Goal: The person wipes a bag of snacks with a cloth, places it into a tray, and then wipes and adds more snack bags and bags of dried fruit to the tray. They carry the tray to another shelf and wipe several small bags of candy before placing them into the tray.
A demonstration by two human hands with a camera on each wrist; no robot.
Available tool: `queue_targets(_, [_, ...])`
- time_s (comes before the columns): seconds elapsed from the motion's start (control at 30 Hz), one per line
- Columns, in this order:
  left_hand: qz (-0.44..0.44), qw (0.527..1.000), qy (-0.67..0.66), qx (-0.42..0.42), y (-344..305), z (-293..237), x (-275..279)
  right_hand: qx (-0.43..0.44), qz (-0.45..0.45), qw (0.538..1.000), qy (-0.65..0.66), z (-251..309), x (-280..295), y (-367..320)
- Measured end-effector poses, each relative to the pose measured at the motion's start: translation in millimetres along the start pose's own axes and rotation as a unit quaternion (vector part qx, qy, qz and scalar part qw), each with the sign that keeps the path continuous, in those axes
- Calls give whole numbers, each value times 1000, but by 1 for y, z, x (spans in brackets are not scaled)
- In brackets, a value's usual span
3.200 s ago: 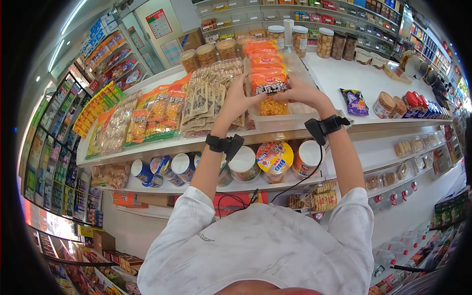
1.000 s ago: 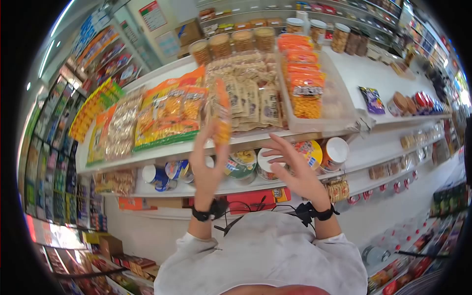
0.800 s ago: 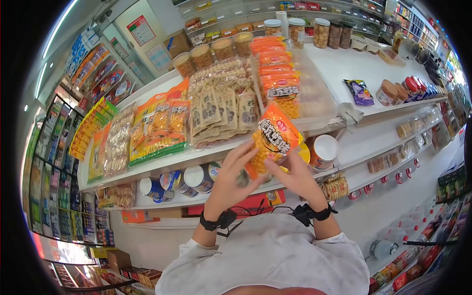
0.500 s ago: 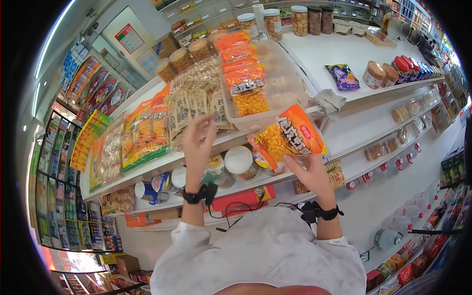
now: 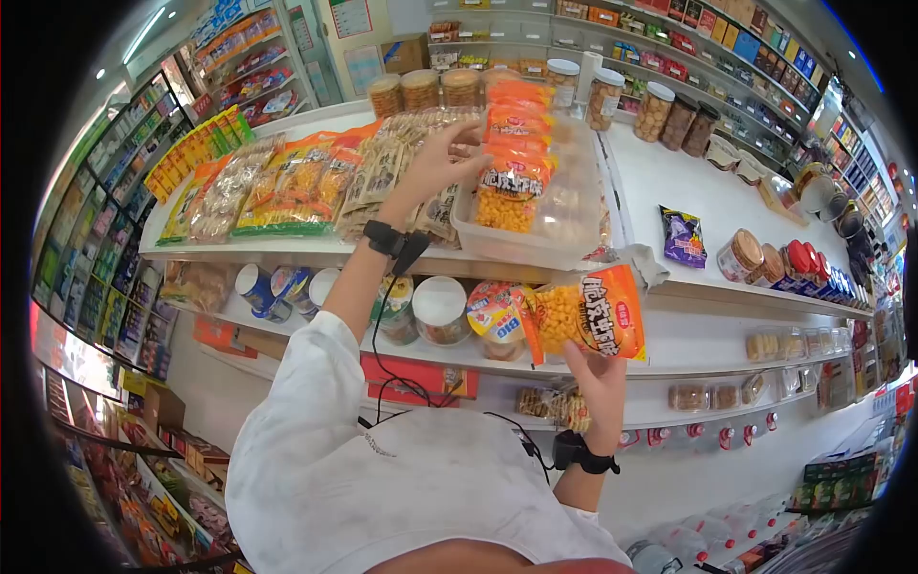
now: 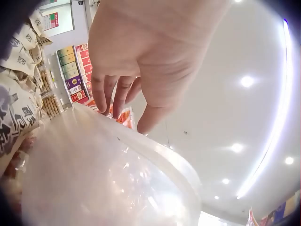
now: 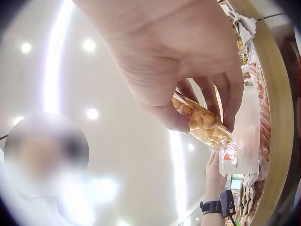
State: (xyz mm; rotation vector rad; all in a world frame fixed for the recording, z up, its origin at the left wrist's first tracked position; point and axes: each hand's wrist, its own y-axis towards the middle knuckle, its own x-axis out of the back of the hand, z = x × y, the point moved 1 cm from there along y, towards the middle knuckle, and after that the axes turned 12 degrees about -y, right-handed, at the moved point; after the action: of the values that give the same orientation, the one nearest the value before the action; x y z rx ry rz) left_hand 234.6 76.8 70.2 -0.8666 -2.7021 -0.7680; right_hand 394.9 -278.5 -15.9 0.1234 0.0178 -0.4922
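Observation:
My right hand (image 5: 598, 387) pinches an orange snack bag (image 5: 598, 316) with yellow pieces behind its clear window, held out in front of the shelf edge. The right wrist view shows this bag edge-on between thumb and fingers. My left hand (image 5: 435, 172) reaches over a translucent plastic bin (image 5: 564, 225), its bent fingers beside a row of matching orange bags (image 5: 516, 182) standing in it. In the left wrist view, the bin's wall (image 6: 108, 174) fills the foreground and the fingers (image 6: 122, 92) hang behind its rim, partly in front of an orange bag.
Left of the bin lie beige snack packets (image 5: 373, 182) and more orange bags (image 5: 296, 182). A purple bag (image 5: 682, 236) and several jars (image 5: 741, 253) stand to the right. Tubs (image 5: 440, 311) line the shelf below. Cables (image 5: 392, 383) hang across the person's front.
Both hands were at the bin's bags; a bag then came out in the left hand and passed to the right. Since then the left hand has moved back up to the bin.

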Motion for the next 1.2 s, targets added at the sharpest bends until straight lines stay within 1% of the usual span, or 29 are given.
queue_targets(0.03, [-3, 1000, 14, 17, -1, -6, -2, 13, 6, 1000, 4, -1, -2, 2])
queue_targets(0.13, [54, 995, 49, -60, -8, -24, -7, 38, 15, 999, -4, -5, -6, 7])
queue_targets(0.17, [56, 988, 102, -99, -13, -28, -9, 43, 16, 999, -10, -6, -6, 7])
queue_targets(0.23, [60, 962, 204, -173, -23, -34, -11, 24, 8, 1000, -14, -7, -7, 6])
queue_targets(0.3, [120, 984, 71, -109, -29, -45, -15, 13, -11, 1000, -8, -8, -9, 6])
queue_targets(0.33, [148, 986, 3, -74, -34, -50, -17, 13, -26, 1000, 0, -9, -11, 7])
queue_targets(0.43, [149, 984, 77, -66, -44, -63, -17, 36, -67, 997, 6, -4, -21, 6])
queue_targets(0.47, [127, 987, 47, -90, -46, -67, -19, 46, -82, 996, 4, 0, -25, 5])
queue_targets(0.53, [85, 987, -17, -137, -52, -73, -22, 62, -70, 995, -27, 19, -31, 5])
queue_targets(0.57, [85, 988, -13, -130, -53, -72, -20, 69, -64, 995, -43, 27, -34, 8])
queue_targets(0.6, [86, 989, -9, -123, -53, -71, -17, 102, -67, 991, -50, 33, -37, 12])
queue_targets(0.63, [86, 989, -5, -117, -54, -71, -14, 144, -72, 981, -107, 41, -40, 20])
queue_targets(0.67, [88, 985, -31, -143, -56, -72, -13, 185, -75, 966, -164, 50, -43, 30])
queue_targets(0.7, [88, 980, -56, -169, -58, -75, -15, 248, -91, 927, -266, 64, -47, 38])
queue_targets(0.73, [88, 974, -81, -195, -61, -78, -15, 307, -103, 873, -365, 79, -53, 47])
queue_targets(0.83, [92, 950, -105, -278, -73, -80, -13, 367, -98, 846, -373, 99, -68, 71])
queue_targets(0.93, [68, 955, -140, -251, -81, -84, -1, 365, -52, 900, -232, 93, -84, 85])
queue_targets(1.0, [41, 955, -160, -247, -81, -80, 2, 357, -33, 911, -206, 88, -89, 93])
queue_targets(1.1, [79, 975, -166, -128, -79, -77, 14, 312, 15, 932, -186, 99, -98, 102])
queue_targets(1.17, [57, 965, -187, -173, -71, -54, 9, 282, 54, 941, -180, 110, -98, 111])
queue_targets(1.2, [46, 959, -197, -199, -68, -54, 9, 278, 72, 932, -220, 113, -93, 120])
